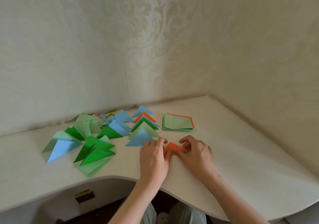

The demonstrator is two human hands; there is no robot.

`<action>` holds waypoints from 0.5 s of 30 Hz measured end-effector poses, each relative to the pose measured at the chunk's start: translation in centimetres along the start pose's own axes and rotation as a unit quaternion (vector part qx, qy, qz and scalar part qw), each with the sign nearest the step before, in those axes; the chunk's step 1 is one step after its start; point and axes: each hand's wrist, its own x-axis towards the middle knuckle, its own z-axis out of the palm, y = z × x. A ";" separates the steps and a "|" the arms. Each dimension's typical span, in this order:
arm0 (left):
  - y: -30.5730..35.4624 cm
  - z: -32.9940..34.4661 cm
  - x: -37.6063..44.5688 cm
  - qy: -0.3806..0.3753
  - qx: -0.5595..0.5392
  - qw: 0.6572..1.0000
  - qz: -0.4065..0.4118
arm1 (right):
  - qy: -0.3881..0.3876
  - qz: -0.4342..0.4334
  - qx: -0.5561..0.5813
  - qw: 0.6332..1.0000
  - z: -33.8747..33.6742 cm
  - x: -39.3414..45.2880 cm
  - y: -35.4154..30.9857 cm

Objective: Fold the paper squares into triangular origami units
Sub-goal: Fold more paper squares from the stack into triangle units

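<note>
Near the front edge of the white desk [241, 154], both my hands pinch the small orange paper piece [174, 149], left hand [152, 156] and right hand [196, 152] seemingly creasing it; I'd align edges squarely, then press the fold flat.

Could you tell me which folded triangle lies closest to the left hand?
The light blue triangle at the near end of the overlapping row, touching the left hand.

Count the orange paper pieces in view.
4: the orange paper piece between both hands, one orange triangle in the middle row, an orange edge in the back pile, an orange sheet under the square stack. Others may be hidden.
</note>
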 end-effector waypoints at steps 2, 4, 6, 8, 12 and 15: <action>-0.1 0.0 0.1 -0.002 -0.001 1.000 -0.001 | 0.001 0.000 -0.002 1.000 -0.1 -0.1 -0.1; 0.0 0.0 0.0 -0.002 -0.002 1.000 -0.001 | -0.006 0.005 0.009 1.000 -0.2 -0.1 -0.1; -0.1 0.0 -0.1 -0.003 -0.009 1.000 -0.002 | -0.012 0.015 0.027 0.999 -0.2 0.1 0.2; -0.4 -0.2 -0.2 -0.007 -0.023 1.000 -0.002 | -0.013 0.028 0.045 0.998 -0.2 0.4 0.4; -1.1 -0.6 -0.1 -0.030 -0.055 0.998 -0.009 | -0.031 0.041 0.098 0.994 -0.3 0.8 0.9; -1.4 -1.1 -0.1 -0.050 -0.075 0.996 -0.019 | -0.039 0.041 0.126 0.990 -0.4 1.0 1.2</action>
